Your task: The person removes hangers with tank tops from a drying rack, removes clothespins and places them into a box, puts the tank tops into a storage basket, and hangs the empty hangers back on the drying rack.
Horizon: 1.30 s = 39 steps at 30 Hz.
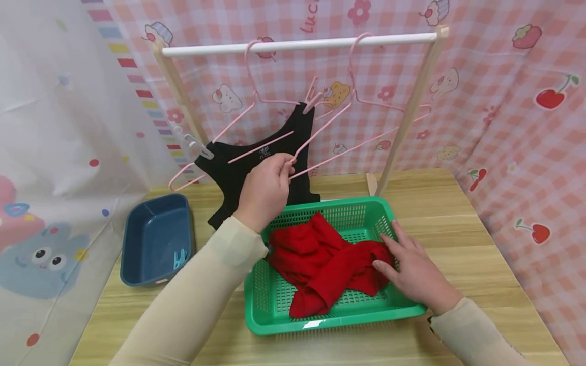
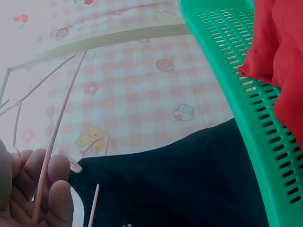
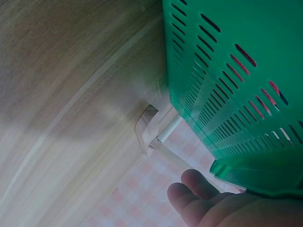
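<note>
My left hand (image 1: 265, 190) grips the lower left corner of a pink clothes hanger (image 1: 322, 128) that hangs from the white rail; curled fingers and the thin wire also show in the left wrist view. Behind that hand, a black top (image 1: 238, 175) hangs on another pink hanger (image 1: 233, 119), with clips at its straps. My right hand (image 1: 418, 272) lies over the right rim of a green basket (image 1: 320, 325), thumb and forefinger apart at the edge of a red garment (image 1: 320, 259). Several of its fingertips (image 3: 182, 194) show beyond the basket rim in the right wrist view.
A wooden rack with a white rail (image 1: 299, 46) stands at the back of the wooden table (image 1: 458, 223). To the left sits a blue tray (image 1: 155, 239) with a light blue clip (image 1: 180, 258) in it. Patterned curtains (image 1: 499, 152) hang behind and beside the table.
</note>
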Tool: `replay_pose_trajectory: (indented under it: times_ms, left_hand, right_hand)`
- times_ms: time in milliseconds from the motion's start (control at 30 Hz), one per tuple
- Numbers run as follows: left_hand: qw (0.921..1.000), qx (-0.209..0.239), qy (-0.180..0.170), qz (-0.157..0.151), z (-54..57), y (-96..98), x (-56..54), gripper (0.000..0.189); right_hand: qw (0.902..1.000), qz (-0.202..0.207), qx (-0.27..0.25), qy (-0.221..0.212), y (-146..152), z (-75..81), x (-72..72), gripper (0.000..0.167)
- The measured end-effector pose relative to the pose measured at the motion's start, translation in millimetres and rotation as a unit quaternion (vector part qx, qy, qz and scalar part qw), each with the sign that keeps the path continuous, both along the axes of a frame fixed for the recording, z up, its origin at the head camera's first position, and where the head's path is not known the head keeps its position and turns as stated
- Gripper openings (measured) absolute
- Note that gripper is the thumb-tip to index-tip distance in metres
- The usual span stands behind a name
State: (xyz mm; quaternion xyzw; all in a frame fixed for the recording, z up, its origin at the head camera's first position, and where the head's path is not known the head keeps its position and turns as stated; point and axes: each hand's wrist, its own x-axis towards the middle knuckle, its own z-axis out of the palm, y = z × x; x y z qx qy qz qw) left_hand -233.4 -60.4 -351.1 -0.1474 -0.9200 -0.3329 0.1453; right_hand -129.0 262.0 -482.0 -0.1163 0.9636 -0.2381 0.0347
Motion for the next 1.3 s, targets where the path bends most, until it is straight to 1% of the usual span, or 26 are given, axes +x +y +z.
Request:
replay_pose_trajectory:
  times_ms: [200, 533, 767, 1000, 1300]
  left_hand:
    - [1.0000, -0.001, -0.002, -0.009, -1.4, 1.7, -1.8, 0.028]
    - [0.9991, -0.025, 0.007, -0.034, -2.9, 7.8, -5.4, 0.026]
    - [0.9988, -0.031, -0.010, -0.036, -5.4, 8.1, -4.6, 0.026]
    - [0.9985, -0.033, -0.005, -0.043, -7.7, 6.3, -3.1, 0.027]
    - [0.9980, -0.041, -0.013, -0.046, -10.4, 4.8, -2.0, 0.030]
  right_hand:
    - [1.0000, -0.003, 0.001, -0.003, -0.6, -0.5, 0.0, 0.078]
    - [0.9999, -0.006, -0.002, -0.008, -1.0, 0.4, -0.3, 0.078]
    - [1.0000, -0.005, -0.003, -0.008, -1.4, 0.1, -0.6, 0.077]
    - [1.0000, -0.005, -0.007, 0.004, -2.4, 0.8, 0.4, 0.075]
    - [1.0000, -0.005, -0.008, -0.002, -1.2, 0.1, 0.2, 0.076]
